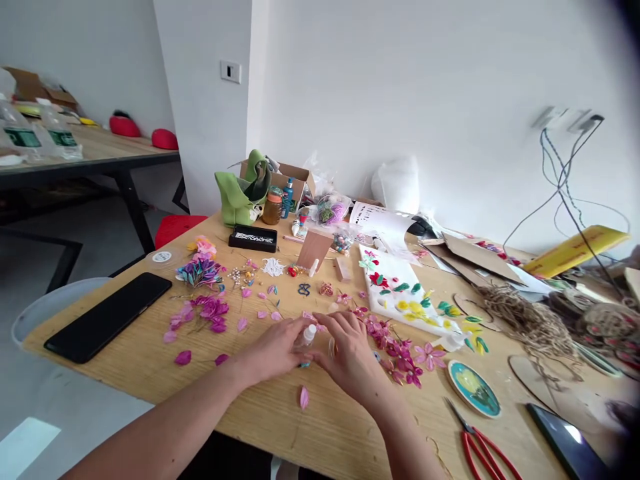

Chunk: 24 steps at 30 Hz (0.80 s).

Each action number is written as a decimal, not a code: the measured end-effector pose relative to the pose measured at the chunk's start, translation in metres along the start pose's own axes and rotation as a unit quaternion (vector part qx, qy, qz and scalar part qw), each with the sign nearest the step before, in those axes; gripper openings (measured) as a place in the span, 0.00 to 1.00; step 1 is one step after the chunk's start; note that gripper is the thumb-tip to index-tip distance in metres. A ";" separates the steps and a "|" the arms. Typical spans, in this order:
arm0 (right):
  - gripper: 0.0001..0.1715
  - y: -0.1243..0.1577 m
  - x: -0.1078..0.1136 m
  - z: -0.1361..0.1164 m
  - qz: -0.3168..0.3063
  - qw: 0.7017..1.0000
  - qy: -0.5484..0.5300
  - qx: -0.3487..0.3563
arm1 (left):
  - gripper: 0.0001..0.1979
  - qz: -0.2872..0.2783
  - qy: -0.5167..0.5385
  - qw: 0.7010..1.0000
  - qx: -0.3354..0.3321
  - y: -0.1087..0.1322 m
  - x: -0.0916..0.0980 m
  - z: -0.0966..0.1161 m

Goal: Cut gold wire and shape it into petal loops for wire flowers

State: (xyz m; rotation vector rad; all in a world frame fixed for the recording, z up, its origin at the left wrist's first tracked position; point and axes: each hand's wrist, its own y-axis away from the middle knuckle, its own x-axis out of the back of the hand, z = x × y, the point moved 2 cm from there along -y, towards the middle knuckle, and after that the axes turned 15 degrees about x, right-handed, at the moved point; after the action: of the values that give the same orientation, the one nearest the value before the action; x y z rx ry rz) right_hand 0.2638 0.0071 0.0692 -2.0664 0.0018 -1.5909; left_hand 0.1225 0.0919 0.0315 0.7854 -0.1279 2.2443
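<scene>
My left hand [273, 350] is closed round a small clear bottle with a white cap [306, 337], held just above the wooden table [150, 360]. My right hand [347, 350] meets it from the right, fingers curled at the bottle's cap. Loose pink and magenta petals [213, 310] lie scattered to the left, and a single pink petal [303, 397] sits just in front of my hands. A cluster of magenta flowers [400, 353] lies right of my right hand. A white foam board [400, 293] with red, green and yellow pieces lies beyond.
A black phone [107, 317] lies at the left edge. Red-handled scissors [480, 447] and a round painted coaster [473, 389] sit at the right front, with twine [530, 320] and cardboard behind. A green bag [245, 190], jars and a black box [253, 237] stand at the back.
</scene>
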 end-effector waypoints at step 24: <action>0.12 -0.036 0.076 0.038 0.203 0.967 -0.099 -0.120 | 0.32 0.145 0.233 0.960 -0.050 -0.008 0.013 -0.008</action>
State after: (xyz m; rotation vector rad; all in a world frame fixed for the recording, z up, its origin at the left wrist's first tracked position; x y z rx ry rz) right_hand 0.3103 0.0302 0.1456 -2.2194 0.5364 -1.1773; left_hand 0.1170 0.1083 0.0310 0.1738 -0.1352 2.6128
